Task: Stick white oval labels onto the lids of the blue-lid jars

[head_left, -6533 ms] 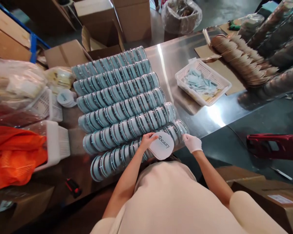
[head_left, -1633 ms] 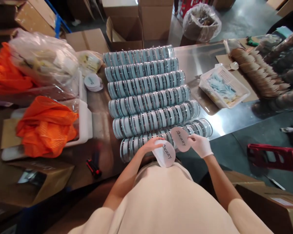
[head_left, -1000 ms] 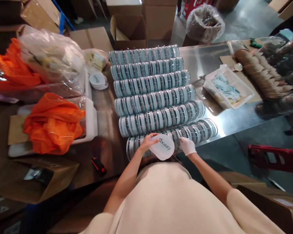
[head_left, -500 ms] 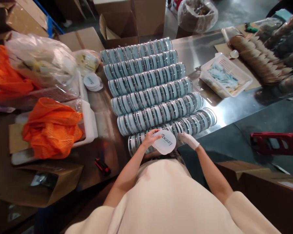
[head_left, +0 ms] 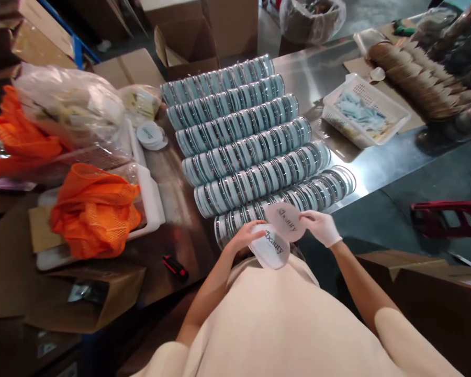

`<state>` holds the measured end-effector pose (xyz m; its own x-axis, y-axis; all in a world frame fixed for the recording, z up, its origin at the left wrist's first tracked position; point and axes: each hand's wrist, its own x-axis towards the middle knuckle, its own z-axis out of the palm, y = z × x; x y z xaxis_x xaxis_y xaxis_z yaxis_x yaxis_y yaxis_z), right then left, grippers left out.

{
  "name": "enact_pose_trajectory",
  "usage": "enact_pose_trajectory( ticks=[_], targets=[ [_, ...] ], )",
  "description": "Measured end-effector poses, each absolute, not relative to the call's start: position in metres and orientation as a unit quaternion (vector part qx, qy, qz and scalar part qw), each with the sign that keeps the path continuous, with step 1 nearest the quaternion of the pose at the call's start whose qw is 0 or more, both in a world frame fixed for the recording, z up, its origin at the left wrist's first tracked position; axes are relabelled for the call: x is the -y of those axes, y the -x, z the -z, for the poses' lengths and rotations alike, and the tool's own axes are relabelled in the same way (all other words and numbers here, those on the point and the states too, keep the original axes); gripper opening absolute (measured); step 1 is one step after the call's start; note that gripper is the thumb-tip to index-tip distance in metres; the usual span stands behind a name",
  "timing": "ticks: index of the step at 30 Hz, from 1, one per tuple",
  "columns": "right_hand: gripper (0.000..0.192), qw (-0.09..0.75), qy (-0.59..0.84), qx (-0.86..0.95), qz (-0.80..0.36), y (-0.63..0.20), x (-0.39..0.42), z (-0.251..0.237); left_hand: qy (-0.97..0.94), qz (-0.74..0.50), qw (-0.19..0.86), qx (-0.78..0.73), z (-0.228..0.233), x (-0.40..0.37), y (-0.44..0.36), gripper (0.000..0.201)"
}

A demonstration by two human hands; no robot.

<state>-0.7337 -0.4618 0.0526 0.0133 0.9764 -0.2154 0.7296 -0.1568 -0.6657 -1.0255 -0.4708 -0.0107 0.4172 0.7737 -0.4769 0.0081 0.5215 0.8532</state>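
Observation:
My bare left hand is closed on a stack of round white labelled cards printed with "beauty" lettering, held low in front of my body. In a white glove, my right hand pinches the edge of a single round card with the same print. That single card is just above the stack and partly overlaps it in the view. Beyond both hands lie several long rows of round, clear-edged containers with pale blue and white inside, standing on edge side by side. The nearest row is partly hidden by the cards.
More round cards lie left of the rows. Orange mesh sits over a white bin, with a red-black cutter nearby. A white basket of blue packets stands right on the metal table. Cardboard boxes surround it.
My right hand has lifted a single round card up and away from the stack. The stack in my left hand has shifted slightly right and down.

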Motion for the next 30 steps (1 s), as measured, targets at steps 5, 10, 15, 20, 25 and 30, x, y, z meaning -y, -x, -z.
enact_pose_trajectory(
  ticks=[5,10,15,20,25,30],
  targets=[
    [0.029,0.051,0.730,0.666,-0.142,0.735,0.443,-0.080,-0.392,-0.261,0.740,-0.481,0.011,0.472,1.044,0.062],
    [0.030,-0.127,0.698,0.687,-0.158,0.774,0.403,-0.079,-0.397,-0.325,0.685,-0.517,0.019,0.449,1.061,0.064],
    [0.033,-0.130,0.684,0.691,-0.194,0.799,0.400,-0.022,-0.373,-0.379,0.674,-0.513,0.035,0.439,1.065,0.063],
    [0.035,0.069,0.749,0.610,-0.251,0.796,0.443,0.036,-0.353,-0.425,0.658,-0.511,0.047,0.444,1.060,0.063],
    [0.038,0.137,0.663,0.496,-0.544,0.773,0.437,0.026,-0.380,-0.404,0.659,-0.508,0.045,0.442,1.060,0.061],
    [0.036,0.067,0.724,0.573,-0.377,0.777,0.434,-0.025,-0.379,-0.393,0.653,-0.525,0.035,0.441,1.063,0.060]
  ],
)
